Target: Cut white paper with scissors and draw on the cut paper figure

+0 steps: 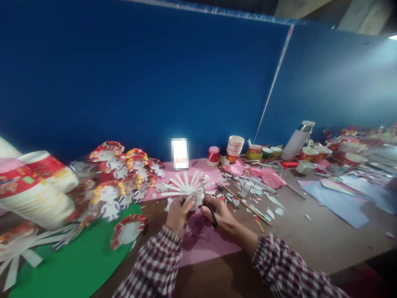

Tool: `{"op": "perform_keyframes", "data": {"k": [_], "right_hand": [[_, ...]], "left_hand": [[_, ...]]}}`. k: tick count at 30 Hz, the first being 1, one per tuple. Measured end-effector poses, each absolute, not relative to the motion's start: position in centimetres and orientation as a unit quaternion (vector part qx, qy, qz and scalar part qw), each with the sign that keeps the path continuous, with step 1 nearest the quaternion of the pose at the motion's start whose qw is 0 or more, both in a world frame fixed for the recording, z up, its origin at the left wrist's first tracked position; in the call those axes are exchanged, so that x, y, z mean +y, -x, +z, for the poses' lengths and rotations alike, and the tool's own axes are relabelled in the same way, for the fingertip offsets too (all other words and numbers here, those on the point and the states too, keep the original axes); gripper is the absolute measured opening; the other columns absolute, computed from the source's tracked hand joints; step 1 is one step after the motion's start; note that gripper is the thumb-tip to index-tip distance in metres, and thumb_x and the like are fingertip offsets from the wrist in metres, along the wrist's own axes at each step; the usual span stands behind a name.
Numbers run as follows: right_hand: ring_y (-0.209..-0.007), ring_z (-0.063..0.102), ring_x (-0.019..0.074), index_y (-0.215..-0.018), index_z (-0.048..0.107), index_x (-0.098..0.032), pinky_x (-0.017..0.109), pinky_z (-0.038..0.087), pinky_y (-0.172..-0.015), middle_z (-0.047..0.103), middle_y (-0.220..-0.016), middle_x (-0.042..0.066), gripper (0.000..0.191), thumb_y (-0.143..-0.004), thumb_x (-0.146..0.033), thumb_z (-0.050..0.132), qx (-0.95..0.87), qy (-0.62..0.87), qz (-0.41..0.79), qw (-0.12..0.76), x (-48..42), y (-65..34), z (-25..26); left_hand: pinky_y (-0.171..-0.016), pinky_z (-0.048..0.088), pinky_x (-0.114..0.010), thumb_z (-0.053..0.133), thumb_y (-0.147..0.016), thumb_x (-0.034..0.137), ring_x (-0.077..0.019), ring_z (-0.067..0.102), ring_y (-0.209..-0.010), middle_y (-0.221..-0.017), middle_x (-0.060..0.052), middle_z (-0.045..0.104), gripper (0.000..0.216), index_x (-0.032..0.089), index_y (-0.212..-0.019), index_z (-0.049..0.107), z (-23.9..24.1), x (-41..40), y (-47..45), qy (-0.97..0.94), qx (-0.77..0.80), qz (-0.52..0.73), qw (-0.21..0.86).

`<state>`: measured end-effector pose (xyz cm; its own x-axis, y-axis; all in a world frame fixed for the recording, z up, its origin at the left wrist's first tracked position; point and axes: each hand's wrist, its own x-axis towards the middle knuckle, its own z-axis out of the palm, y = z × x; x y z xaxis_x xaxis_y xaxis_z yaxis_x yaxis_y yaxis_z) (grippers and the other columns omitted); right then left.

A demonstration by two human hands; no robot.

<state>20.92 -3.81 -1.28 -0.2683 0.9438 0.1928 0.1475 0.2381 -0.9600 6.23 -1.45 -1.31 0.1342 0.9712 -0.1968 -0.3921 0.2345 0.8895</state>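
Observation:
My left hand (180, 213) pinches a small white paper piece (196, 200) in front of me. Black-handled scissors (212, 214) are in my right hand (221, 217), their blades pointing up beside the paper. Just behind my hands lies a paper cup cut into white strips (186, 184), fanned out flat. A pink sheet with dark marker scribbles (198, 242) is beneath my hands. Whether the blades touch the paper I cannot tell.
Stacked paper cups (34, 190) and several paper dolls (108, 198) stand at left, near a green sheet (83, 260). Paper scraps (269, 213), a brush (245, 205), a white thermos (297, 140) and blue paper (335, 203) lie to the right. A blue partition (139, 82) rises behind.

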Motion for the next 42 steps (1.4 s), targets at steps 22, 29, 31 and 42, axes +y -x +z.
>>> {"op": "perform_keyframes", "data": {"k": [22,29,31,42], "right_hand": [[-0.054,0.034,0.0076,-0.07,0.052,-0.013,0.019,0.026,-0.047,0.04,-0.06,-0.003,0.035,-0.077,-0.047,0.057,-0.651,0.419,0.461,0.434,-3.96,-20.99,-0.73],[-0.053,0.033,0.0072,-0.069,0.05,-0.013,0.018,0.025,-0.045,0.039,-0.059,-0.003,0.03,-0.078,-0.041,0.057,-0.647,0.428,0.467,0.426,-3.99,-21.1,-0.66],[-0.052,0.032,0.0069,-0.069,0.049,-0.013,0.018,0.024,-0.045,0.038,-0.059,-0.003,0.029,-0.078,-0.04,0.057,-0.645,0.428,0.469,0.424,-3.97,-21.13,-0.68],[-0.05,0.031,0.0069,-0.065,0.049,-0.014,0.019,0.022,-0.045,0.036,-0.056,-0.004,0.03,-0.077,-0.04,0.057,-0.649,0.444,0.455,0.419,-3.99,-21.3,-0.84]], "left_hand": [[-0.054,0.045,-0.024,0.071,-0.062,0.034,-0.0119,0.056,-0.056,-0.064,-0.002,0.064,0.03,0.012,-0.08,0.063,-1.46,-1.38,-6.1,-0.368,0.415,0.502,0.663],[-0.048,0.043,-0.022,0.071,-0.062,0.035,-0.0102,0.053,-0.05,-0.058,0.001,0.06,0.028,0.012,-0.077,0.063,-1.37,-1.34,-6.16,-0.372,0.423,0.503,0.656],[-0.049,0.043,-0.022,0.071,-0.063,0.035,-0.0103,0.054,-0.051,-0.059,0.001,0.061,0.028,0.012,-0.078,0.063,-1.57,-1.28,-6.13,-0.376,0.425,0.504,0.651],[-0.05,0.044,-0.021,0.071,-0.062,0.035,-0.01,0.054,-0.052,-0.06,0.001,0.06,0.028,0.012,-0.077,0.063,-1.5,-1.18,-5.99,-0.375,0.419,0.506,0.654]]}}
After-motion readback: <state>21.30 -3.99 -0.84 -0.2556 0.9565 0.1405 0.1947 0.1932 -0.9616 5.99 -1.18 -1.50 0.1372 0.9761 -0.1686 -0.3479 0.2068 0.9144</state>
